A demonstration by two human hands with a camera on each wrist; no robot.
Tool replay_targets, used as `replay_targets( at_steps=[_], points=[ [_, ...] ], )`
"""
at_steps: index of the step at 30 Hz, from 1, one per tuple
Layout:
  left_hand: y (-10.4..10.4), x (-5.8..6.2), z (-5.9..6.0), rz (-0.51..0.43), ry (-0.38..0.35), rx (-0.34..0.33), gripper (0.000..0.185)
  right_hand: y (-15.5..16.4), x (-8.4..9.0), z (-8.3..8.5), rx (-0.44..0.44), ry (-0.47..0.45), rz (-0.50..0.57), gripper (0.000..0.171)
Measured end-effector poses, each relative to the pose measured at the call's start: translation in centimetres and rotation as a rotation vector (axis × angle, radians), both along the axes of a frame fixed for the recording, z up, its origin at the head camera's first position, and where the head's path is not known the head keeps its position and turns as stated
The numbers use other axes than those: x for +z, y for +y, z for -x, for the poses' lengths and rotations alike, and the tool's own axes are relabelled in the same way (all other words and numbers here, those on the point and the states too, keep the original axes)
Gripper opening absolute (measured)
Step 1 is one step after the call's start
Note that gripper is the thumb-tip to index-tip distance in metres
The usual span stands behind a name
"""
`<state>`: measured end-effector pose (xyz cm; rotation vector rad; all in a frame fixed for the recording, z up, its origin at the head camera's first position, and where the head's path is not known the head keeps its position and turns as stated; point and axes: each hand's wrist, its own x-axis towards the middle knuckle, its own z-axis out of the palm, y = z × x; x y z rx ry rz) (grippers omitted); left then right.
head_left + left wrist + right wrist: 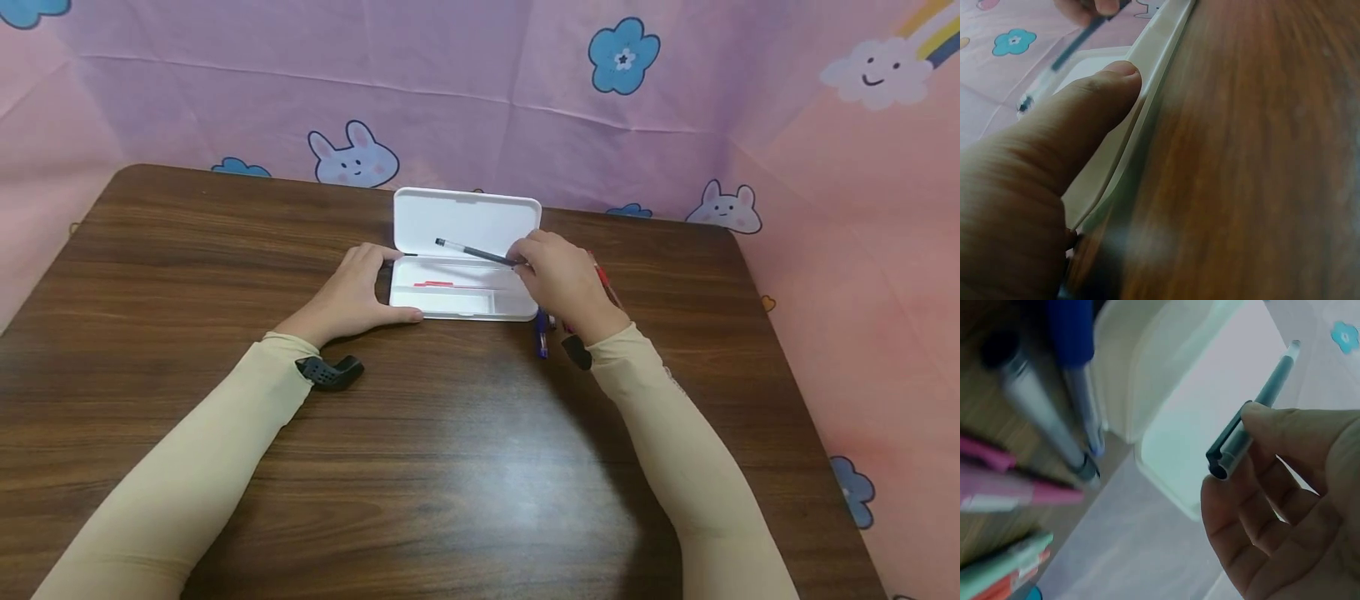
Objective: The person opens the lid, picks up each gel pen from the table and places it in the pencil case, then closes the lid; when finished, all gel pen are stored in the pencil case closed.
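Note:
A white pencil case (457,287) lies open on the brown table (420,450), lid (468,221) raised toward the back. A red pen (435,284) lies inside its tray. My left hand (352,292) holds the case's left end, thumb (1094,100) along its front rim (1147,94). My right hand (562,279) pinches a dark capped pen (472,251) by its end and holds it above the tray; the right wrist view shows that pen (1254,425) gripped between thumb and fingers over the case (1172,425).
Several loose pens lie on the table right of the case: a blue pen (541,337), a red pen (606,283), and in the right wrist view a blue pen (1075,369), a grey pen (1041,412) and pink pens (1004,487). Pink patterned cloth (480,92) walls the table.

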<state>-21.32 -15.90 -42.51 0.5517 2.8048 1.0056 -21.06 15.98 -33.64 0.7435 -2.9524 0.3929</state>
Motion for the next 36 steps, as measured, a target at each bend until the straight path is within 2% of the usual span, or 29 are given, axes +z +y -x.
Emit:
replay_targets(
  at_steps=[7, 14, 36],
  points=[
    [0.3, 0.1, 0.0, -0.002, 0.003, -0.006, 0.106, -2.0, -1.1, 1.1, 0.039, -0.027, -0.112, 0.014],
    [0.5, 0.4, 0.0, 0.002, 0.004, -0.004, 0.108, -3.1, -1.4, 1.7, 0.046, -0.073, -0.182, 0.017],
    [0.0, -0.1, 0.0, -0.014, 0.008, 0.001, 0.110, -4.0, -2.2, 2.5, 0.079, -0.176, -0.220, 0.025]
  ],
)
